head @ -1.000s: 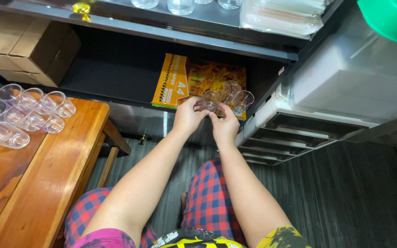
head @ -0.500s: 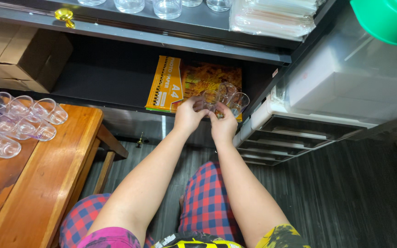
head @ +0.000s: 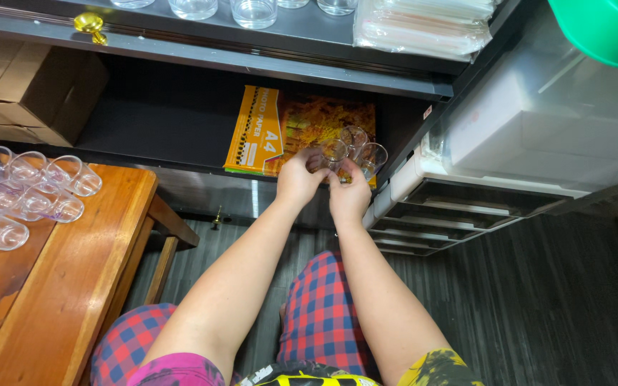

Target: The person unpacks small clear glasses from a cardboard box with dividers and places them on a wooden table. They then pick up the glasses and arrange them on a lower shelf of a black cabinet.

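Both hands close around a small cluster of clear glasses (head: 348,149) at the front edge of the dark lower shelf (head: 159,121): my left hand (head: 298,179) curls its fingers about the nearest glass, and my right hand (head: 350,194) pinches the side of the group with thumb and fingers. I count roughly four glasses, short and round-mouthed, transparent and colourless, tipped toward me so their rims show as pale rings. They sit over a flat packet of paper (head: 280,132), orange and yellow with a glossy face; whether they touch it I cannot tell. My fingertips are hidden behind the glass walls, so the exact contact points are not visible. Above, a grey shelf (head: 252,50) carries more glasses (head: 223,8), cut off by the upper edge, and a stack of clear plastic sleeves (head: 423,25). A brown cardboard box (head: 23,93) stands at the left of the lower shelf. On the wooden table (head: 73,271), smooth and reddish, lie further clear cups (head: 26,189) on their sides, partly cut off at the left. A translucent plastic drawer unit (head: 502,164) stands to the right.
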